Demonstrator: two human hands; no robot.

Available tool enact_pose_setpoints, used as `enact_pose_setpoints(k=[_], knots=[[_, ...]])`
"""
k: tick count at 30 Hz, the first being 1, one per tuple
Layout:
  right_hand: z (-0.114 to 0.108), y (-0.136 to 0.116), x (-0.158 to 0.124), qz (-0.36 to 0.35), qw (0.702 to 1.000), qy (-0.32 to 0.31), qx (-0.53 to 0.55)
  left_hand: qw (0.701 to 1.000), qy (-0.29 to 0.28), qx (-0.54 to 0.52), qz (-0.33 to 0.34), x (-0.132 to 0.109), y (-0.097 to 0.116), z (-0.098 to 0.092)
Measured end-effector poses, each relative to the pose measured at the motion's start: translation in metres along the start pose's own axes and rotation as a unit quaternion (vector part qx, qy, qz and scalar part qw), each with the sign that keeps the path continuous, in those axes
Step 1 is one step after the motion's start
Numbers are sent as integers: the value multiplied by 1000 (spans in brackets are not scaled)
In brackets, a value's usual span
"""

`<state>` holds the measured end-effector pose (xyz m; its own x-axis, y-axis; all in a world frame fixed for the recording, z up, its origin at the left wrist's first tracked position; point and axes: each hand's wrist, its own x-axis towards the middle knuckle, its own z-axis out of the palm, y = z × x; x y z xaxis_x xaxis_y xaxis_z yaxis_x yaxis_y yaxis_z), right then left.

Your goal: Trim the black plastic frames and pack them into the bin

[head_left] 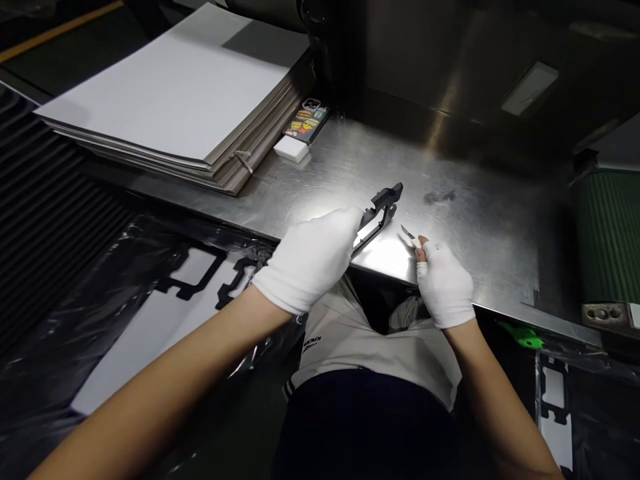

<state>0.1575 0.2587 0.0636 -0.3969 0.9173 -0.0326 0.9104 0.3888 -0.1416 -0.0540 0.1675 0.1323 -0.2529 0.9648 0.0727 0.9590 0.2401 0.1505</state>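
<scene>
My left hand (315, 257), in a white glove, is closed around one end of a black plastic frame (387, 198). The frame has an open middle and small pegs along its inner edge, and it is held tilted above the metal table. To its right, my right hand (444, 283) pinches a small knife (411, 236) with a pale handle, the bare thumb and fingertip showing past the glove. The short blade points up and left toward the frame, with a gap between them. The glove hides the near end of the frame.
A tall stack of white sheets (175, 80) stands on the metal table (480, 220) at the back left. Beside it lie a phone in a patterned case (306, 121) and a white block (291, 149). More black frames (195, 283) lie on white sheet and plastic at lower left. A green ribbed surface (607, 233) is at right.
</scene>
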Motion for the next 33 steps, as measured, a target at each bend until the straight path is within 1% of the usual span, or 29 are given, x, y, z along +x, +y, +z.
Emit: enact_pose_setpoints(k=[1,2,3,4,5,6,7,8,9,10,11,12,13,15,17,18,19,20,21,24,25,27,30,31,33], knots=[[-1,4,5,18,1000,-6,0,1000,11,-25,-4,-1,-4,-2],[-1,8,11,27,1000,-10,1,998,36,-60,-9,-3,-8,-4],[-2,11,15,24,1000,-7,4,992,70,-103,-17,-6,-13,-6],[-2,12,18,11,1000,8,17,982,108,-152,-30,-11,-18,-8],[-2,12,19,-8,998,33,53,968,136,-205,-47,-17,-23,-10],[-2,10,17,-30,991,57,120,951,152,-260,-70,-25,-26,-12],[-1,5,13,-55,972,63,221,931,154,-316,-96,-33,-28,-12],[-1,-2,7,-78,930,40,356,911,146,-366,-120,-41,-28,-11],[0,-11,-1,-97,861,-11,499,892,135,-408,-140,-48,-28,-9],[1,-22,-9,-114,775,-76,617,874,126,-442,-158,-56,-25,-6],[3,-33,-17,-130,696,-133,693,859,119,-467,-174,-62,-22,-2],[5,-44,-24,-140,631,-171,743,848,118,-482,-187,-67,-19,1],[8,-54,-29,-139,579,-187,782,841,120,-490,-197,-72,-15,5],[13,-69,-34,-102,485,-178,850,832,138,-495,-211,-79,-9,11],[19,-76,-31,-33,367,-164,915,825,160,-495,-222,-84,-6,15],[22,-77,-27,-1,327,-158,932,820,169,-497,-228,-87,-6,16],[25,-76,-23,21,309,-151,939,816,174,-499,-234,-89,-7,17],[29,-74,-20,35,304,-144,941,812,177,-502,-240,-91,-9,17],[33,-72,-17,43,310,-136,940,810,180,-502,-244,-93,-11,18],[45,-66,-17,75,358,-98,926,811,193,-494,-246,-98,-19,21],[47,-65,-20,78,374,-100,919,811,198,-492,-246,-99,-22,23],[47,-66,-29,51,407,-141,901,810,201,-492,-247,-102,-28,27],[36,-72,-42,-30,433,-225,872,801,187,-507,-257,-107,-34,36],[32,-75,-43,-42,433,-242,868,797,181,-516,-258,-110,-35,38],[28,-83,-43,-37,410,-267,871,790,178,-525,-261,-115,-37,42]])
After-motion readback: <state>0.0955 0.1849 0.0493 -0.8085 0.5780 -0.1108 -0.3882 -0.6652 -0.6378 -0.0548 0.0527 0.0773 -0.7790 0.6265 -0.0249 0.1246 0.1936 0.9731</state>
